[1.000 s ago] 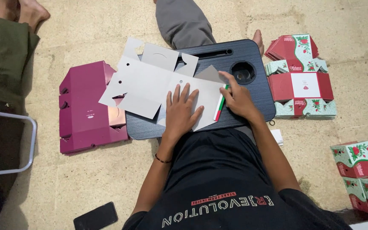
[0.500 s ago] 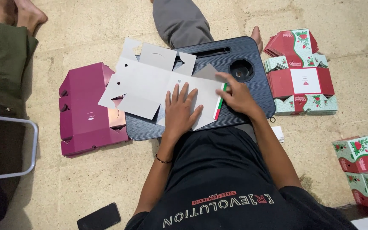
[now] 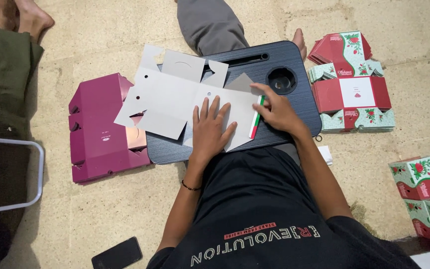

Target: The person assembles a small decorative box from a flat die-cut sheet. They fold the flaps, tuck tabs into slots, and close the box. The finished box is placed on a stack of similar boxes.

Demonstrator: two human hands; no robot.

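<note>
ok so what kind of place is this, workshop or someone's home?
Most likely a home floor used for hand-folding boxes, not a workshop. The person sits on a bare tan floor at a low black lap tray, both hands on a flat grey box blank, with printed red-and-green blanks stacked alongside.

Unfolded grey box blank (image 3: 175, 97) flat, printed side down, on dark lap tray (image 3: 294, 107).

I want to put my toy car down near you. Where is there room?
Bare tan floor lies between the flat maroon cardboard boxes, the black phone and the left hand. The dark lap tray is crowded: grey unfolded carton sheet, both hands, right hand. Red-and-green flat cartons fill its right side.
</note>
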